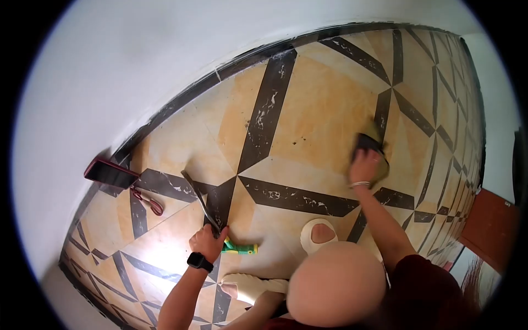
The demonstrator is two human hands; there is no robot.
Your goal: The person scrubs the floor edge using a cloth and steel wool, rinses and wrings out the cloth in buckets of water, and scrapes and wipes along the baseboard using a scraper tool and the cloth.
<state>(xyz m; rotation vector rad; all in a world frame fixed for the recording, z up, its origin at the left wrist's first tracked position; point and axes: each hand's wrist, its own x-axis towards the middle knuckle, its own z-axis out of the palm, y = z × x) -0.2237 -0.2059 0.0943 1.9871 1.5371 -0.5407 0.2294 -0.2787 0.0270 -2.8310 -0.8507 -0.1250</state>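
Observation:
My left hand [206, 242], below the middle left, is closed at the near end of a long, slightly curved grey metal bar [197, 192]. Right beside its fingers lies a green and yellow handle-like piece [240, 248]; whether it joins the bar cannot be seen. On the right, my right hand [367, 163] grips a dark, olive-edged object [374, 144] low over the floor. Motion blurs it, and its kind cannot be made out.
A phone [111, 172] in a dark red case leans by the wall, with red-handled scissors [147, 202] near it. Small dark specks [300, 141] dot the patterned tile floor [324, 110]. My feet in cream slippers [253, 287] are below. A reddish-brown box-like object [489, 228] stands far right.

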